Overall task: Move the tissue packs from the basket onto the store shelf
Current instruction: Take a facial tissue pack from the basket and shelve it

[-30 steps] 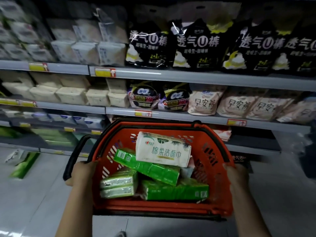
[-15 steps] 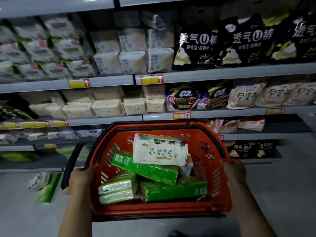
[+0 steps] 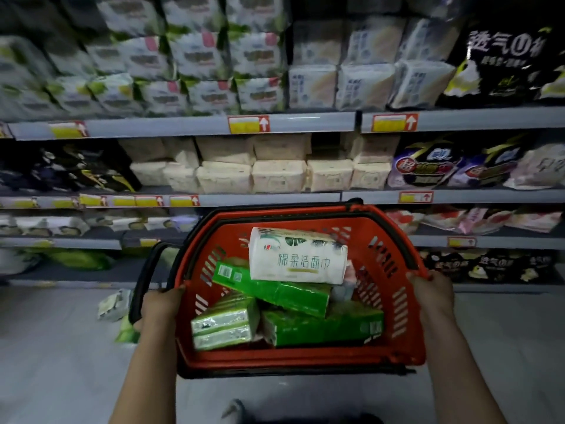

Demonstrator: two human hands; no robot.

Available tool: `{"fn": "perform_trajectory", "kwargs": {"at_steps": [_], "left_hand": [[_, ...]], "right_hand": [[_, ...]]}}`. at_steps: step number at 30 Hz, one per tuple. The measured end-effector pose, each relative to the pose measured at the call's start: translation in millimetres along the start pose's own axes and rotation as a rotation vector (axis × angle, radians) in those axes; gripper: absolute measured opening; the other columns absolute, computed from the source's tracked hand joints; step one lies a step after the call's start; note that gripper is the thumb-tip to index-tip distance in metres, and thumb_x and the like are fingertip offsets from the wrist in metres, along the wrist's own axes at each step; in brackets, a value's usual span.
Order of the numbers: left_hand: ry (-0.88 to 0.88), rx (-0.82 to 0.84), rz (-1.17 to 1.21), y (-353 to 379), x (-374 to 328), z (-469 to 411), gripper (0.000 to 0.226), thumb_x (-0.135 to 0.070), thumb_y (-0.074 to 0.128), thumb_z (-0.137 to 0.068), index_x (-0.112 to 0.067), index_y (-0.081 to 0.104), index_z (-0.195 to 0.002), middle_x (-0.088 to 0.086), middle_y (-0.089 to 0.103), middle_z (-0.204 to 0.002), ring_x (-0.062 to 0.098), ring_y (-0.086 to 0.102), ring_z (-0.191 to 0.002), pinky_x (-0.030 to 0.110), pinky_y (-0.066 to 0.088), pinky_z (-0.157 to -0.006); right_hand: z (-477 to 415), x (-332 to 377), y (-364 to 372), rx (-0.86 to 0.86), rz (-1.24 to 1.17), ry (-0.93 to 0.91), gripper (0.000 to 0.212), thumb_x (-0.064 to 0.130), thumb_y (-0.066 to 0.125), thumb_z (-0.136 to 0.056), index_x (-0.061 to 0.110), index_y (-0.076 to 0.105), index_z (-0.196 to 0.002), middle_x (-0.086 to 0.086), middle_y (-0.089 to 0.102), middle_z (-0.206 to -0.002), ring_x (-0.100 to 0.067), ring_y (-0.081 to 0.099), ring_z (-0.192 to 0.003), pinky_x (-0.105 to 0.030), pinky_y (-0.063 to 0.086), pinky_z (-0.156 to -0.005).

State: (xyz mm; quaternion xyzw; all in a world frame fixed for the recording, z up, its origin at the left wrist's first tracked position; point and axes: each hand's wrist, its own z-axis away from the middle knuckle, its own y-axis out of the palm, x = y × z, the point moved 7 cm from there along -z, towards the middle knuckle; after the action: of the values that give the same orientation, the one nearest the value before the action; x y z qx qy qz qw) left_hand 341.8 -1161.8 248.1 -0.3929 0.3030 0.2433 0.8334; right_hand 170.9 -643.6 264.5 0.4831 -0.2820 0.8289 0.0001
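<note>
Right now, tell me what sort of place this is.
A shop aisle, probably a supermarket: tiered shelves stacked with packaged goods, yellow price tags along their edges, and a red basket holding tissue packs.

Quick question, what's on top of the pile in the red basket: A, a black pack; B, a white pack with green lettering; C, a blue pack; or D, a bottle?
B: the white pack lies across the green packs inside the basket.
</note>
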Motion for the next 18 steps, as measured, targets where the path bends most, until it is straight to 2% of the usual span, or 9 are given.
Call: {"fn": "perform_trajectory", "kwargs": {"at_steps": [2,4,8,12,15,18], "left_hand": [[0.037,0.021,-0.025,-28.1,-11.9,-26.6,0.048,-0.024,0.073,-0.081,0.009,0.06,-0.113,0.03,0.065,-0.106,0.043,0.063,-0.094,0.048,0.052,-0.088],[0.059,0.028,-0.083,-55.7,-20.7,-51.3,0.049,-0.024,0.073,-0.081,0.01,0.059,-0.113,0.03,0.064,-0.107,0.043,0.063,-0.095,0.051,0.051,-0.09],[0.048,0.023,-0.09,-105.0,-27.0,-87.8,0.048,-0.021,0.072,-0.082,0.013,0.058,-0.113,0.032,0.063,-0.108,0.045,0.062,-0.097,0.05,0.051,-0.089],[0.006,0.018,-0.054,-141.0,-17.0,-129.1,0.05,-0.023,0.074,-0.079,0.011,0.059,-0.111,0.031,0.064,-0.106,0.045,0.063,-0.095,0.054,0.051,-0.089],[-0.01,0.012,-0.053,-164.9,-13.2,-161.8,0.049,-0.025,0.075,-0.079,0.011,0.06,-0.108,0.03,0.065,-0.103,0.045,0.063,-0.094,0.055,0.051,-0.089],[0.005,0.029,-0.028,-190.2,-16.8,-192.1,0.048,-0.021,0.075,-0.08,0.013,0.059,-0.11,0.032,0.063,-0.107,0.046,0.062,-0.096,0.055,0.05,-0.09]], "right_hand": [[31.4,-2.2,25.4,-0.02,0.005,0.025,0.015,0.014,0.064,-0.084,0.005,0.067,-0.095,-0.019,0.064,-0.093,-0.033,0.062,-0.088,-0.037,0.048,-0.081],[59.5,-3.4,49.3,-0.022,-0.016,0.055,0.019,0.014,0.064,-0.084,0.004,0.067,-0.1,-0.02,0.066,-0.096,-0.033,0.063,-0.088,-0.039,0.05,-0.081],[108.2,0.3,91.1,-0.028,-0.021,0.072,0.014,0.015,0.064,-0.084,0.006,0.065,-0.094,-0.02,0.067,-0.097,-0.033,0.063,-0.087,-0.043,0.052,-0.083],[140.5,11.4,128.2,-0.018,-0.028,0.053,0.019,0.015,0.064,-0.084,0.004,0.067,-0.099,-0.022,0.067,-0.099,-0.036,0.064,-0.092,-0.04,0.051,-0.082],[158.8,20.7,157.3,-0.034,-0.037,0.032,0.015,0.012,0.066,-0.082,0.004,0.067,-0.094,-0.02,0.066,-0.093,-0.037,0.064,-0.091,-0.042,0.052,-0.084],[187.3,29.8,188.9,-0.057,-0.054,0.023,0.011,0.01,0.066,-0.082,0.005,0.065,-0.092,-0.017,0.064,-0.089,-0.034,0.063,-0.089,-0.04,0.049,-0.082]]}}
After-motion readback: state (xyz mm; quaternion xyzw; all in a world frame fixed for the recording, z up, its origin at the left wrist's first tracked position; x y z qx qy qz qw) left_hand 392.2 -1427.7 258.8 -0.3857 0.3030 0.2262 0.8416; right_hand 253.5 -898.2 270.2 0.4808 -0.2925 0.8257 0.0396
